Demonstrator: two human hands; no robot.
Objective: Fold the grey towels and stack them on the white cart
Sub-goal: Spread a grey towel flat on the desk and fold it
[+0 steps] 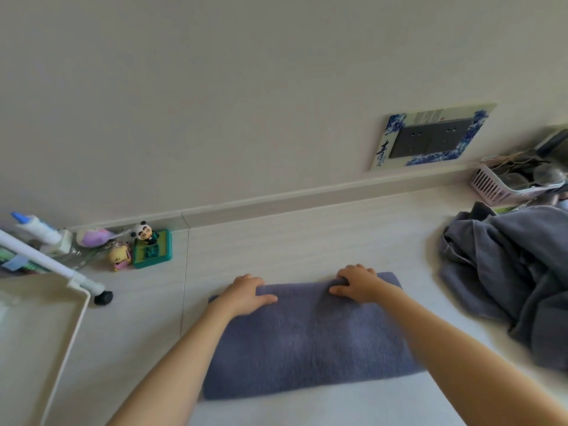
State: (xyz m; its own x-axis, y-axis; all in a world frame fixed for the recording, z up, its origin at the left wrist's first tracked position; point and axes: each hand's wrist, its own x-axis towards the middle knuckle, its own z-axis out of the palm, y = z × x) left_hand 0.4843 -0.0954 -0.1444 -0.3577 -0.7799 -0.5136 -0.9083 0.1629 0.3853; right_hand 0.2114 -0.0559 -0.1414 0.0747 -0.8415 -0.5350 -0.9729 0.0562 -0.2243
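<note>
Both bare forearms reached in from six o'clock over a folded grey-blue terry towel [307, 336] that lay flat at the middle of the pale counter [307, 241]. At its far edge the left hand [246, 295] and right hand [358, 285] each curled fingers over the fold, grip holding the cloth. At three o'clock sat a crumpled heap of grey towels [507, 272]; at nine o'clock, the white plastic cart [46, 318], well apart from the towel.
</note>
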